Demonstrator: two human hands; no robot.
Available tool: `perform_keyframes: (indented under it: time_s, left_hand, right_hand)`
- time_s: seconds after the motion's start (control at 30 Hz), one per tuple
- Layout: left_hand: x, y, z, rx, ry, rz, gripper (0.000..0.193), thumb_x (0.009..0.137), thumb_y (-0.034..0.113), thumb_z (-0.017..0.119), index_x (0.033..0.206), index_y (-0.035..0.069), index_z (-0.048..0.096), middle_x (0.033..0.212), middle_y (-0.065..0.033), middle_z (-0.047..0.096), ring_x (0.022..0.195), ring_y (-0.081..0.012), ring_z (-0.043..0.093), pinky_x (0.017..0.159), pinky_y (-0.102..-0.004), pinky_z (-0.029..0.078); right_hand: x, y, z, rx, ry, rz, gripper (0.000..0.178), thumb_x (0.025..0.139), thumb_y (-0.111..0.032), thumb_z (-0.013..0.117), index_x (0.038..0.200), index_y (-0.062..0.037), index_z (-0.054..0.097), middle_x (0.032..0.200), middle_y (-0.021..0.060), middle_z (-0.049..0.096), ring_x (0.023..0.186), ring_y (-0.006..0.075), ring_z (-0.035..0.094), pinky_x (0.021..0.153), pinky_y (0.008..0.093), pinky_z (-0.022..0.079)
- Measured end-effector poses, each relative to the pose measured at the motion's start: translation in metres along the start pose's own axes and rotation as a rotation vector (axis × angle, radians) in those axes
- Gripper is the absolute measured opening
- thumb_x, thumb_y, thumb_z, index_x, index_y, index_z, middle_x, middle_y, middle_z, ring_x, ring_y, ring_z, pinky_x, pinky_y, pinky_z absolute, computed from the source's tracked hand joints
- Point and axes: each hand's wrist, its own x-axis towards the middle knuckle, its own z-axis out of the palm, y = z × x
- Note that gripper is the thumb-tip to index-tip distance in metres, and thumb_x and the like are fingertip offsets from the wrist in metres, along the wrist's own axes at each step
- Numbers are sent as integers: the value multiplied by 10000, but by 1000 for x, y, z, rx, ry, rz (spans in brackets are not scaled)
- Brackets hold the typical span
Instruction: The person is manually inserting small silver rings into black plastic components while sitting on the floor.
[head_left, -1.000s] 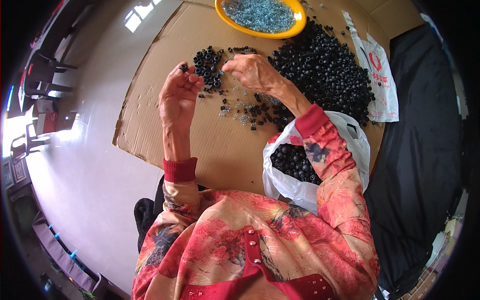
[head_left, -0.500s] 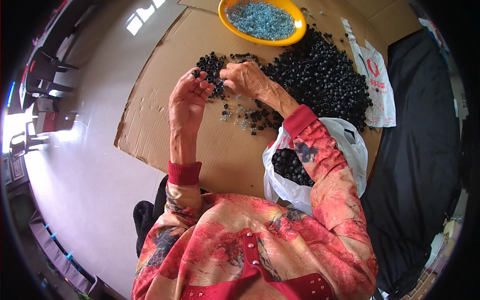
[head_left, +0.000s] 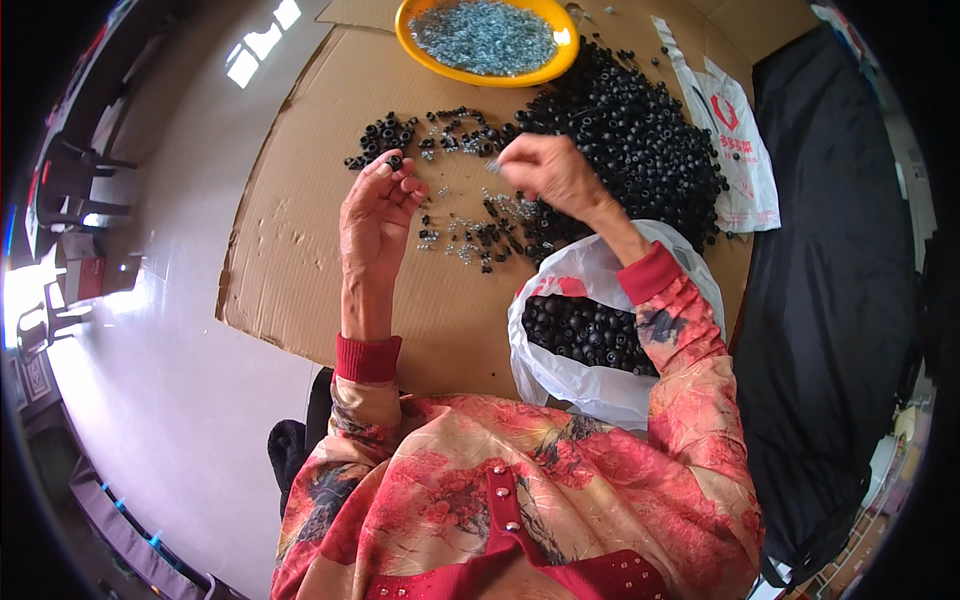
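Note:
My left hand [head_left: 378, 222] is raised over the cardboard, palm up, its thumb and fingertips closed on a small black round part [head_left: 394, 162] with a hole. To its right, my right hand [head_left: 555, 178] pinches a small clear piece [head_left: 493, 167] at the fingertips. The two hands are apart. Beneath and between them lie loose black rings [head_left: 385, 132], scattered clear pieces [head_left: 462, 228] and smaller black bits [head_left: 495, 235]. A large heap of black round parts [head_left: 640, 135] spreads beyond my right hand.
A yellow bowl [head_left: 405, 45] of tiny bluish clear pieces stands at the far edge. Near my right forearm, a white plastic bag [head_left: 535, 375] holds more black round parts. A flat white printed bag [head_left: 750, 180] lies right of the heap. Everything sits on a cardboard sheet [head_left: 290, 220].
My right hand has moved right, away from the left, and a clear piece now shows at its fingertips. My left hand keeps its hold. The view has shifted slightly.

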Motion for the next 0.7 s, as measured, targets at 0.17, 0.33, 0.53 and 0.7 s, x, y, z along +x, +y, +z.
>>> perform_keyframes:
  time_s: [0.17, 0.33, 0.53, 0.7]
  left_hand:
    - [-1, -13, 6, -11, -39, -46, 246, 857, 73, 508, 1078, -34, 517, 929, -123, 592, 760, -165, 572, 769, -334, 499]
    - [-1, -22, 13, 28, -126, -101, 234, 865, 122, 532, 1058, -10, 538, 941, -107, 596, 844, -185, 569, 834, -357, 478]
    - [-8, -48, 38, 98, -192, -231, 202, 865, 102, 518, 1013, -28, 561, 1039, -183, 591, 1003, -296, 573, 885, -426, 465]
    - [-5, -62, 32, 194, -96, -285, 212, 866, 115, 514, 1005, -36, 566, 1121, -217, 560, 1078, -346, 532, 942, -468, 422]
  right_hand:
    - [22, -11, -77, 577, 439, -125, 164, 829, -182, 577, 872, -36, 637, 628, 10, 597, 492, 68, 546, 439, 183, 419]
    - [11, -10, -77, -135, 81, 129, 172, 810, -188, 582, 846, -42, 667, 632, 23, 609, 537, 91, 569, 502, 211, 452]
    - [-17, 23, -43, -621, -234, -77, 175, 721, -51, 533, 833, -6, 659, 783, 127, 638, 714, 276, 618, 680, 356, 490]
    - [-13, 12, -43, -612, -110, -120, 221, 722, -39, 474, 825, -42, 670, 854, 163, 631, 777, 296, 620, 736, 388, 490]
